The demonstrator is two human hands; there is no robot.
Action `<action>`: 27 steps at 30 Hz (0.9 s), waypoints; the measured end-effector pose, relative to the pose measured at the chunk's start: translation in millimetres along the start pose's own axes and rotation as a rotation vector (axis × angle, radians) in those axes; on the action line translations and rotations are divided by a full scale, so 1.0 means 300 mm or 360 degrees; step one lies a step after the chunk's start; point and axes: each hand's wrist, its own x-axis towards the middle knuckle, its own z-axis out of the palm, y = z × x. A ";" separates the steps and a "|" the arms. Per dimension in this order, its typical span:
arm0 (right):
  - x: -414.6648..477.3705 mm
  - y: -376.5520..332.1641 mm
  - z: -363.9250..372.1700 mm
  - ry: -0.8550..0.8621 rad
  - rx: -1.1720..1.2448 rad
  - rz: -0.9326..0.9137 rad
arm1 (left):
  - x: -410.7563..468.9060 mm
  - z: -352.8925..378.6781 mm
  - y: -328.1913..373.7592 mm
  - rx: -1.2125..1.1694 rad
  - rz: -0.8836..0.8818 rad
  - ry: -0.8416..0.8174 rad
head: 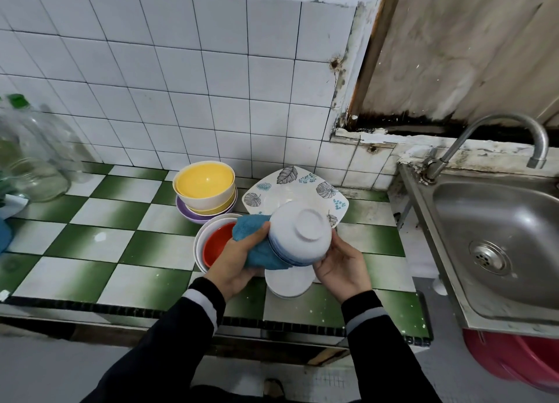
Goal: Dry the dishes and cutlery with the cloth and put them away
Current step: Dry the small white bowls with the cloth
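Blue terry cloth (253, 241), gripped in your left hand (234, 266), presses a glossy white bowl (299, 236) that your right hand (341, 265) holds upturned above the green-and-white checked tile counter (99, 242), beside a steel sink (499, 236).

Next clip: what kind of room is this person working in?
Most likely a small home kitchen, and a rather worn one. It has a steel sink with a curved tap, a green-and-white tiled counter, and stacked bowls beside a leaf-patterned plate.
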 end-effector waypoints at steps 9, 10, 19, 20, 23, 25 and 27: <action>-0.017 0.008 0.122 0.0165 -0.0667 -0.0517 | -0.001 0.071 -0.066 0.0573 0.1005 0.0440; -0.012 0.027 0.124 0.0182 -0.0906 -0.0578 | -0.012 0.080 -0.074 0.0752 0.1141 0.0298; -0.007 0.032 0.124 -0.0010 -0.1948 -0.0688 | 0.041 0.115 0.005 0.1404 0.1079 -0.0063; -0.009 0.026 0.122 -0.0004 -0.1914 -0.0680 | 0.050 0.112 0.012 0.1382 0.0995 -0.0014; -0.010 0.037 0.128 -0.0028 -0.1866 -0.0696 | 0.041 0.103 0.001 0.1626 0.1295 -0.0125; -0.016 0.041 0.137 -0.0031 -0.1865 -0.0684 | 0.034 0.103 -0.009 0.1735 0.1395 -0.0290; -0.024 0.027 0.135 -0.0028 -0.1848 -0.0653 | 0.048 0.098 -0.003 0.1558 0.1175 -0.0243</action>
